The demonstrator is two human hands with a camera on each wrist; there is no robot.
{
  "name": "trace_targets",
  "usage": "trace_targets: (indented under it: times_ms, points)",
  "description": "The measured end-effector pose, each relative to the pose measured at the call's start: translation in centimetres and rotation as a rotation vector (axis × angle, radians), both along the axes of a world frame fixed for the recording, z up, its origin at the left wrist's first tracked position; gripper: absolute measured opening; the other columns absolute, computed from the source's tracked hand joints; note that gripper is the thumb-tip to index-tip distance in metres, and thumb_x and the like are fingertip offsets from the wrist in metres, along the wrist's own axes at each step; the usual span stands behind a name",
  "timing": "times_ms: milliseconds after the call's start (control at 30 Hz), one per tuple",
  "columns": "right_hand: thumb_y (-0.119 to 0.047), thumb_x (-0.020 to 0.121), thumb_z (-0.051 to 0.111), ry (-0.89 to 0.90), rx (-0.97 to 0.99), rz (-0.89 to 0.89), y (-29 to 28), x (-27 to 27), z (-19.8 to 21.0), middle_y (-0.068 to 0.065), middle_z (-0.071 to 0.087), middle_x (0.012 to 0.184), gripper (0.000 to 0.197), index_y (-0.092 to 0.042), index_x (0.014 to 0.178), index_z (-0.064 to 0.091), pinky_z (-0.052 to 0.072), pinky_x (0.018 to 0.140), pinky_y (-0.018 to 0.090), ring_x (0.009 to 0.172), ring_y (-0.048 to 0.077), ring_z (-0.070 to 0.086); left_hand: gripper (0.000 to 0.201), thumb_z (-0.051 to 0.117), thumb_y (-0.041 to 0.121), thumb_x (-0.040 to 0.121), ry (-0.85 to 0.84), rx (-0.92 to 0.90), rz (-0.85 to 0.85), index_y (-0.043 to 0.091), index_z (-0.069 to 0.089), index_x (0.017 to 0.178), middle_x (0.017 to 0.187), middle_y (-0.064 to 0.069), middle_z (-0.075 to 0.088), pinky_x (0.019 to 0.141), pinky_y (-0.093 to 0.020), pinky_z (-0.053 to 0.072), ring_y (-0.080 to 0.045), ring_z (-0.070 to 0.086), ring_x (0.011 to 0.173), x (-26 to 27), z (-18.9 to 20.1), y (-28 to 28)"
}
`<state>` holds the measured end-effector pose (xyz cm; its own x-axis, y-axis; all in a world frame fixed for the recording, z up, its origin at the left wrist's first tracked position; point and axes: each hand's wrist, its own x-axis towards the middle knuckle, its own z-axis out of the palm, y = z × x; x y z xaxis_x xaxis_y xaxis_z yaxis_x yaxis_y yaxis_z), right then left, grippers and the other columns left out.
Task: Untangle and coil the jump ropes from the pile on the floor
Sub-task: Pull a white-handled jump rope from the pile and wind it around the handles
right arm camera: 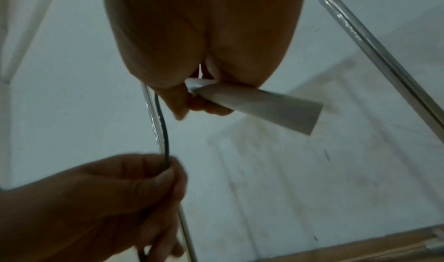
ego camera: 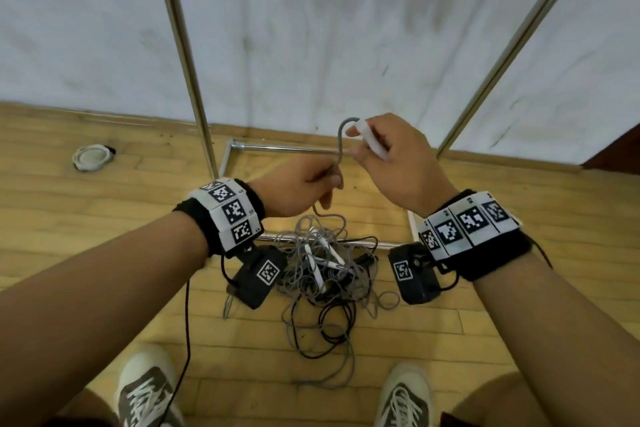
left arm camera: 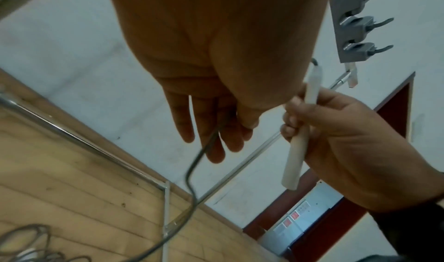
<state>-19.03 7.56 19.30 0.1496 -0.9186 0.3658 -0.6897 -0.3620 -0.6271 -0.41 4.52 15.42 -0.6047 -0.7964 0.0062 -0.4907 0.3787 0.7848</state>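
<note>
A tangled pile of grey and black jump ropes (ego camera: 325,274) with white handles lies on the wooden floor between my feet and a metal rack. My right hand (ego camera: 388,156) grips one white handle (ego camera: 372,142), also seen in the left wrist view (left arm camera: 298,142) and the right wrist view (right arm camera: 259,104). A grey rope (ego camera: 341,146) arcs out of that handle's top and runs down to my left hand (ego camera: 304,187), which pinches it between thumb and fingers (right arm camera: 168,173). Below the left hand the rope (left arm camera: 192,171) drops into the pile.
A chrome rack frame with two upright poles (ego camera: 187,73) and a low crossbar (ego camera: 287,148) stands against the white wall behind the pile. A coiled white rope (ego camera: 90,158) lies on the floor at far left. My two shoes (ego camera: 145,388) flank the pile's near side.
</note>
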Motion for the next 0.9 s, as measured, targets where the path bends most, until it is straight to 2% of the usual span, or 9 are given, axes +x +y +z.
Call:
trace_targets:
  times_ms: [67, 133, 233, 400, 500, 600, 667, 767, 900]
  points:
    - [-0.016, 0.089, 0.067, 0.027, -0.004, -0.068, -0.4, -0.8, 0.5, -0.003, 0.059, 0.096, 0.016, -0.02, 0.104, 0.071, 0.041, 0.075, 0.011, 0.086, 0.006, 0.056, 0.017, 0.047, 0.017, 0.101, -0.029, 0.007, 0.054, 0.013, 0.062, 0.095, 0.077, 0.0, 0.073, 0.075, -0.026, 0.051, -0.013, 0.069, 0.077, 1.6, 0.0, -0.2]
    - [-0.023, 0.091, 0.065, 0.027, 0.006, -0.109, -0.9, -1.7, 0.8, -0.001, 0.062, 0.088, 0.01, -0.019, 0.094, 0.073, 0.044, 0.069, 0.018, 0.077, 0.008, 0.057, 0.017, 0.049, 0.02, 0.101, -0.048, -0.003, 0.097, 0.019, 0.063, 0.091, 0.078, 0.003, 0.073, 0.069, -0.02, 0.048, -0.004, 0.067, 0.075, 3.6, 0.0, -0.6]
    - [-0.038, 0.095, 0.058, 0.037, -0.014, -0.17, -1.4, -3.1, 0.6, 0.001, 0.061, 0.069, 0.025, -0.018, 0.083, 0.067, 0.037, 0.056, 0.027, 0.062, 0.013, 0.054, 0.02, 0.051, 0.026, 0.1, -0.069, -0.044, 0.147, 0.023, 0.062, 0.083, 0.078, 0.005, 0.072, 0.063, -0.016, 0.04, 0.005, 0.061, 0.067, 6.4, 0.6, -1.2]
    - [-0.044, 0.083, 0.073, 0.017, 0.047, -0.249, -1.8, -4.0, -0.4, -0.012, 0.063, 0.071, 0.017, -0.028, 0.082, 0.066, 0.037, 0.053, 0.009, 0.06, -0.001, 0.054, 0.028, 0.047, 0.033, 0.101, -0.158, -0.109, 0.167, 0.023, 0.06, 0.078, 0.074, 0.004, 0.07, 0.066, -0.024, 0.046, -0.004, 0.064, 0.069, 8.9, 1.4, -1.3]
    - [-0.026, 0.079, 0.078, -0.01, 0.142, -0.178, -2.2, -3.9, -0.4, -0.006, 0.07, 0.086, 0.013, -0.034, 0.084, 0.068, 0.057, 0.071, 0.033, 0.076, 0.011, 0.065, 0.029, 0.044, 0.033, 0.101, -0.166, -0.151, 0.213, 0.026, 0.058, 0.077, 0.069, -0.001, 0.064, 0.058, -0.018, 0.045, -0.01, 0.063, 0.063, 9.4, 1.3, -1.3]
    - [-0.021, 0.084, 0.074, -0.057, 0.212, -0.069, -2.3, -3.7, -0.1, 0.0, 0.074, 0.091, 0.016, -0.036, 0.09, 0.072, 0.057, 0.079, 0.047, 0.082, 0.023, 0.069, 0.026, 0.045, 0.033, 0.101, -0.133, -0.128, 0.254, 0.026, 0.06, 0.081, 0.061, -0.002, 0.05, 0.05, -0.017, 0.05, -0.012, 0.054, 0.053, 9.3, 1.2, -1.6]
    - [-0.03, 0.093, 0.064, -0.051, 0.18, -0.062, -2.8, -3.9, -0.1, -0.001, 0.073, 0.086, 0.013, -0.03, 0.103, 0.072, 0.057, 0.074, 0.042, 0.076, 0.018, 0.068, 0.025, 0.045, 0.035, 0.101, -0.133, -0.134, 0.282, 0.028, 0.062, 0.083, 0.055, 0.004, 0.046, 0.05, -0.026, 0.054, -0.006, 0.049, 0.045, 9.1, 1.2, -2.1]
    - [-0.039, 0.098, 0.052, 0.026, 0.135, -0.097, -3.8, -3.7, 0.0, -0.005, 0.068, 0.081, 0.023, -0.028, 0.114, 0.063, 0.047, 0.063, 0.019, 0.073, 0.009, 0.063, 0.024, 0.047, 0.037, 0.101, -0.119, -0.211, 0.307, 0.032, 0.063, 0.084, 0.053, 0.006, 0.045, 0.044, -0.015, 0.038, -0.005, 0.043, 0.042, 8.3, 1.7, -2.7]
    - [-0.038, 0.085, 0.07, -0.134, 0.16, -0.115, -3.9, -1.2, 0.0, -0.016, 0.066, 0.079, 0.01, -0.032, 0.093, 0.067, 0.047, 0.056, 0.018, 0.069, 0.004, 0.063, 0.024, 0.049, 0.038, 0.1, -0.17, -0.242, 0.247, 0.03, 0.068, 0.087, 0.058, 0.008, 0.051, 0.044, -0.013, 0.033, -0.001, 0.047, 0.047, 6.5, 2.1, -2.7]
